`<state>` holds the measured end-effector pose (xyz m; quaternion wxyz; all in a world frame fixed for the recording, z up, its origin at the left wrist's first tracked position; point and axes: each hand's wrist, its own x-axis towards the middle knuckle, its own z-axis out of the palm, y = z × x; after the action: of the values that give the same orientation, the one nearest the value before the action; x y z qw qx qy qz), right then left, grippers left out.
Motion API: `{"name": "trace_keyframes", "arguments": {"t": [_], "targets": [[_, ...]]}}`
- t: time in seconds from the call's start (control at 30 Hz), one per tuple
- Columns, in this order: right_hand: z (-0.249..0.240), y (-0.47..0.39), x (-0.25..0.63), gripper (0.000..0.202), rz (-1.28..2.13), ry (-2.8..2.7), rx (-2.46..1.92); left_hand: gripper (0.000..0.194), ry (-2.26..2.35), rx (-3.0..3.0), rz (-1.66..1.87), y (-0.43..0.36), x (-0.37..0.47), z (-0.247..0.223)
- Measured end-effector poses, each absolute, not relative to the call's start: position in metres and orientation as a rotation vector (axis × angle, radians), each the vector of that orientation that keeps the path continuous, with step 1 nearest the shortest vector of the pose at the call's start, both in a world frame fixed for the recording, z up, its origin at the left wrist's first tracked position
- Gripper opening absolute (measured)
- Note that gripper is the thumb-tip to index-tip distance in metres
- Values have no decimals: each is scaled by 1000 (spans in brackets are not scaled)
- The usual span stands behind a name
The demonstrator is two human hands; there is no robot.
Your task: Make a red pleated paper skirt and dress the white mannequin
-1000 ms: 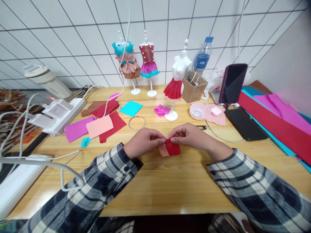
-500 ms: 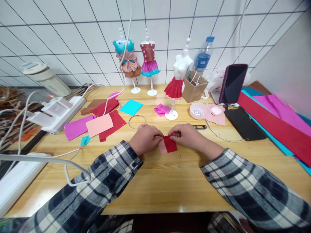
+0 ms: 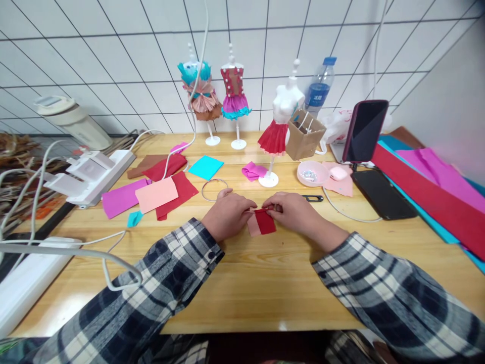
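A small piece of crepe paper [image 3: 265,223], red with a pink part on its left, is pinched by its upper edge between both hands just above the table. My left hand [image 3: 230,214] is closed on the upper left corner, thumb and fingertips together. On the other side my right hand [image 3: 295,215] grips the upper right corner, its fingers curled. The fingers partly hide the folded top edge. Behind the hands stands a white mini dress form [image 3: 286,103] wearing a red pleated skirt [image 3: 273,138]. A thin ring [image 3: 214,180] lies beyond my left hand.
Two dressed mini forms [image 3: 200,91] [image 3: 234,86] stand by the wall. Crepe paper pieces [image 3: 156,195] lie left. A pink dish of beads [image 3: 312,173], a small black cutter [image 3: 312,198], a cardboard box [image 3: 305,136] and a phone [image 3: 366,131] are right. A white cable [image 3: 121,258] loops over my left sleeve.
Both hands keep their pinch on the paper, and the fingers at its top edge have shifted slightly. The whole view has moved a little.
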<state>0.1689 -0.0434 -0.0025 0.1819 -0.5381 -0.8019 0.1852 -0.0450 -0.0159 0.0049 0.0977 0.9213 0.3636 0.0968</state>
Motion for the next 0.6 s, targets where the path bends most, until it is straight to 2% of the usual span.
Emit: {"name": "trace_keyframes", "arguments": {"t": [0.33,0.6], "targets": [[2,-46,171,19,398,-2419,-1479,20,991,2866,332,-18,-46,5],[16,-54,176,28,155,-2684,-1455,16,820,3145,248,-21,-46,9]]}}
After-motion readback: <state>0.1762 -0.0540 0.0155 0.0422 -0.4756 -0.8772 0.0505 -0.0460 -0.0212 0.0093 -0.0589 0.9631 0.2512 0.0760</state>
